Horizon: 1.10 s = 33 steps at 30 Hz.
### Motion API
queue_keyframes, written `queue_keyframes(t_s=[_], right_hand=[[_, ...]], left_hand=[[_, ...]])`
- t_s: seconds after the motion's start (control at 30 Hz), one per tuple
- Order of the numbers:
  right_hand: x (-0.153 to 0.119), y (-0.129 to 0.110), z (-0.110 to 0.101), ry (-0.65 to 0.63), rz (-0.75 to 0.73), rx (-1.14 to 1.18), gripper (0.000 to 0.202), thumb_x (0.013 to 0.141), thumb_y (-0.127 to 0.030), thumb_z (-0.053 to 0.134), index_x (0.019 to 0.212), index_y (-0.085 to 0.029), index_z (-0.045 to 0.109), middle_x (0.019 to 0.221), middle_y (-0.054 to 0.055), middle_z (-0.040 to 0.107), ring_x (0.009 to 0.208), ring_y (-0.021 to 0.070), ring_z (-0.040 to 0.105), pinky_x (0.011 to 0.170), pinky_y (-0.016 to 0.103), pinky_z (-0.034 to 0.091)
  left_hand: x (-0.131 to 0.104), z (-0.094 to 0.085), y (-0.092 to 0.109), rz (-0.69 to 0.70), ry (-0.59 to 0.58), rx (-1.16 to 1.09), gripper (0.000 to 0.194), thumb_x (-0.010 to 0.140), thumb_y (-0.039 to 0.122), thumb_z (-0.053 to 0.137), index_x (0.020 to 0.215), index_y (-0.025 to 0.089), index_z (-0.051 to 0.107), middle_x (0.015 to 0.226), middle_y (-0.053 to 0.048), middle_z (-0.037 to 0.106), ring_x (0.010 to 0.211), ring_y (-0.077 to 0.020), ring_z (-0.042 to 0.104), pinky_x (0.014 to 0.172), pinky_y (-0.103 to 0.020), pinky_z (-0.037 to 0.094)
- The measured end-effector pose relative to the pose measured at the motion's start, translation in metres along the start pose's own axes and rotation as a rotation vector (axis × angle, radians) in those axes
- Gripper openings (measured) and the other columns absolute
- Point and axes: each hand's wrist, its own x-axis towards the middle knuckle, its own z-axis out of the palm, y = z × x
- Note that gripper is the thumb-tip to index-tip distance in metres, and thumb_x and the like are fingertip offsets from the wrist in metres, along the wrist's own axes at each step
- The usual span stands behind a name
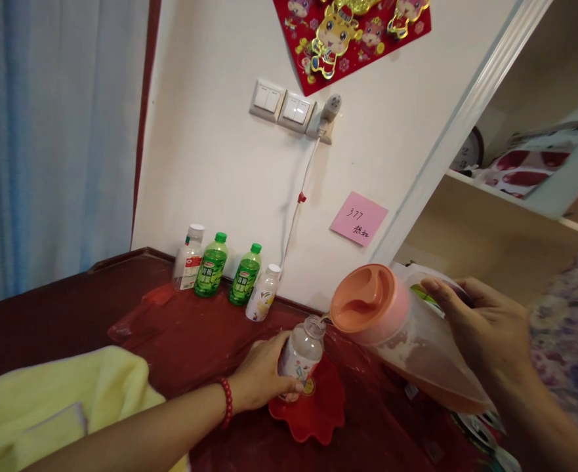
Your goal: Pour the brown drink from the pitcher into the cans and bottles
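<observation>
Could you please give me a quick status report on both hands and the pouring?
Left hand grips small bottle upright on red dish. Right hand tilts pitcher, spout at bottle mouth. Four bottles stand apart by the wall.

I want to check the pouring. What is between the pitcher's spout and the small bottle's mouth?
In the head view, only a thin stream of liquid links pitcher and small bottle.

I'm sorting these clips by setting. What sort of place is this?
Most likely a room in a home. A dark red table stands against a wall with light switches, a festive red decoration and a pink sticky note; a curtain hangs alongside, and drink bottles line the wall.
</observation>
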Motion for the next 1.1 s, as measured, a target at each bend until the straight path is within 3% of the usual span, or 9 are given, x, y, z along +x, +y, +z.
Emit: queue_keyframes(t_s=[0.33,0.57,1.1], right_hand=[[-0.0031,0.0021,0.0016,0.010,-0.045,0.026,0.066,0.075,-0.088,0.071,0.074,-0.022,0.074,0.061,0.000,0.056,0.062,0.0203,0.049,0.057,0.033,0.033],[-0.0015,-0.0059,-0.0002,-0.004,0.003,0.023,0.068,0.068,-0.090,0.071,0.072,-0.022,0.075,0.059,0.001,0.056,0.061,0.0207,0.049,0.058,0.034,0.034],[0.0001,-0.0017,-0.0009,-0.010,-0.005,0.024,0.070,0.068,-0.091,0.071,0.072,-0.022,0.075,0.062,0.002,0.059,0.062,0.0212,0.049,0.057,0.035,0.036]], left_hand=[[0.0000,-0.0007,0.0004,0.006,-0.001,0.005,0.079,0.067,0.029,0.090,0.141,0.025,0.062,0.142,-0.007,0.074,0.128,-0.0354,0.068,0.113,-0.043,0.049],[0.0002,0.0001,0.0000,0.016,0.000,0.005,0.079,0.067,0.031,0.090,0.141,0.025,0.062,0.141,-0.007,0.074,0.126,-0.0348,0.069,0.111,-0.042,0.049],[0.0008,0.0000,-0.0001,0.001,0.005,0.027,0.079,0.068,0.030,0.089,0.142,0.026,0.062,0.141,-0.007,0.074,0.127,-0.0353,0.068,0.110,-0.043,0.050]])
